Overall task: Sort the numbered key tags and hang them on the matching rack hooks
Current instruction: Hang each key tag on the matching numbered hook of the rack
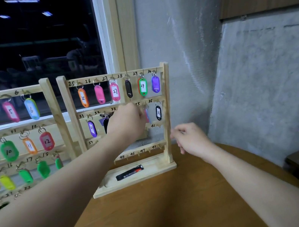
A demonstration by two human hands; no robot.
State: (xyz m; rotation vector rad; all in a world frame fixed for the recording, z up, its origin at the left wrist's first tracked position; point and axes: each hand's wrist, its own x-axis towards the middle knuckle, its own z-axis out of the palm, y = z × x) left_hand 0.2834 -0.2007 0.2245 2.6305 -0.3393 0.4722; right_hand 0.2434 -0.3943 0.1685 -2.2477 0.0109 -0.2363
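L hand (126,123) at rack (166,110) row 2, grip unclear | R hand (191,139) loose, empty

Left arm stretched forward and up; left hand (126,122) raised before the right-hand rack (165,114), at its second rail, fingers curled away from view. Right hand (192,138) lower, just beside the rack's right post, fingers loosely curled, holding nothing visible.

The rack (168,110) is pale wood with black handwritten numbers. Tag 29 (142,87) is green, tag 27 (115,91) pink, tag 25 (83,98) orange.
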